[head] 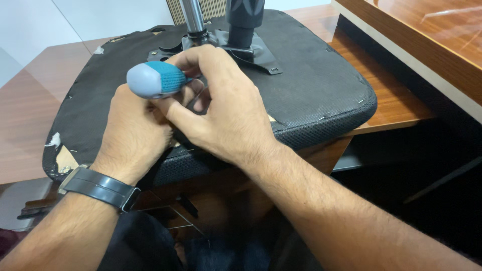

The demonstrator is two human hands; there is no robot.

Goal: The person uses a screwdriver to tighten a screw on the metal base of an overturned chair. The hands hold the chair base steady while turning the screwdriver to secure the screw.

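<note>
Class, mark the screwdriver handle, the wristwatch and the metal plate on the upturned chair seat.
screwdriver handle [156,80], head view, on the blue textured grip.
wristwatch [100,187], head view, on the dark strap.
metal plate [256,52], head view, on its flat right part.

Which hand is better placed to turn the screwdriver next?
Right, probably. The right hand has its fingers curled around the screwdriver just below its blue handle. The left hand sits lower against the seat, seemingly steadying things.
</note>
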